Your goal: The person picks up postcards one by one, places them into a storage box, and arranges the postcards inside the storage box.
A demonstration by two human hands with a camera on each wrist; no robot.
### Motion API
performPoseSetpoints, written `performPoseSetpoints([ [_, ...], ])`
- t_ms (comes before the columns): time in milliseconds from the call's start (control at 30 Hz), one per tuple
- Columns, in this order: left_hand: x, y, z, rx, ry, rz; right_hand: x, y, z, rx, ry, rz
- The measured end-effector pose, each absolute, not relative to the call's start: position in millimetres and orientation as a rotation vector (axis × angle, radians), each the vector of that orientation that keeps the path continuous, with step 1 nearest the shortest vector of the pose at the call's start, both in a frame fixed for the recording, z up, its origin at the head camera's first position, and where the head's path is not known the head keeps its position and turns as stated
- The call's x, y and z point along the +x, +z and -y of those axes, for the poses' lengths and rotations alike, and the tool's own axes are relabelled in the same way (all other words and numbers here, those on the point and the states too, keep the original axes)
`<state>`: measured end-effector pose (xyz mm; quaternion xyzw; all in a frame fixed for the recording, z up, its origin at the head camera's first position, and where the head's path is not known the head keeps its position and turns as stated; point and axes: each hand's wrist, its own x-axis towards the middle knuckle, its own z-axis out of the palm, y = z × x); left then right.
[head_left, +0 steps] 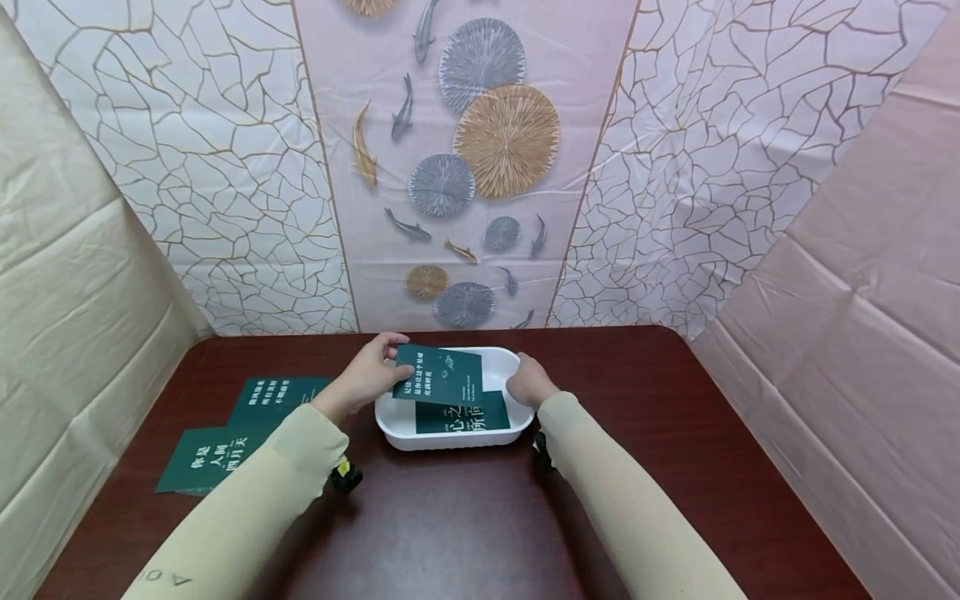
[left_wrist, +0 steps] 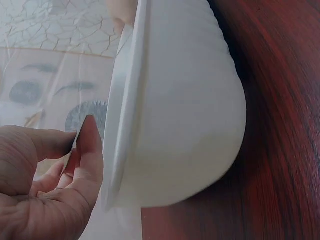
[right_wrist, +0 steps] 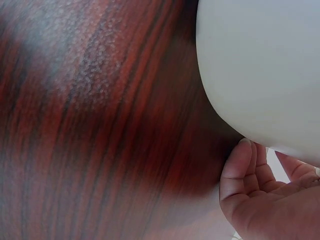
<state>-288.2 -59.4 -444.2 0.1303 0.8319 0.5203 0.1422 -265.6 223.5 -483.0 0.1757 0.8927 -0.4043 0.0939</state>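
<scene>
My left hand (head_left: 367,379) pinches a dark green card (head_left: 444,382) with white printed characters and holds it over the left part of a white plastic basin (head_left: 442,442). In the left wrist view, thumb and fingers close on the thin card edge beside the basin wall (left_wrist: 185,100). A second green card (head_left: 491,408) lies inside the basin, partly covered by the held one. At the basin's right end, my right hand (head_left: 531,383) grips the rim; the right wrist view shows curled fingers (right_wrist: 237,170) against the basin's outside.
Several more green cards lie overlapping on the left of the dark red wooden table (head_left: 450,517), among them a nearer card (head_left: 187,467) and a farther card (head_left: 255,400). My left sleeve partly covers them. Patterned cloth (head_left: 225,167) hangs behind the table and on both sides.
</scene>
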Motion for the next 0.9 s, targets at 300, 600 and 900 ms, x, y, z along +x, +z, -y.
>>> performPoseSetpoints([
  [300, -286.2, -448.3, 40.1, 0.38, 1.41, -2.503, -266.2, -483.0, -222.5, 0.531, -1.194, -2.655],
  [600, -285.8, -455.1, 27.1, 0.378, 1.364, -2.539, -263.6, -481.5, -221.6, 0.514, -1.19, -2.664],
  [900, -285.8, -464.4, 21.1, 0.604, 1.138, -2.695, -262.9, -482.0, -222.3, 0.496, -1.199, -2.681],
])
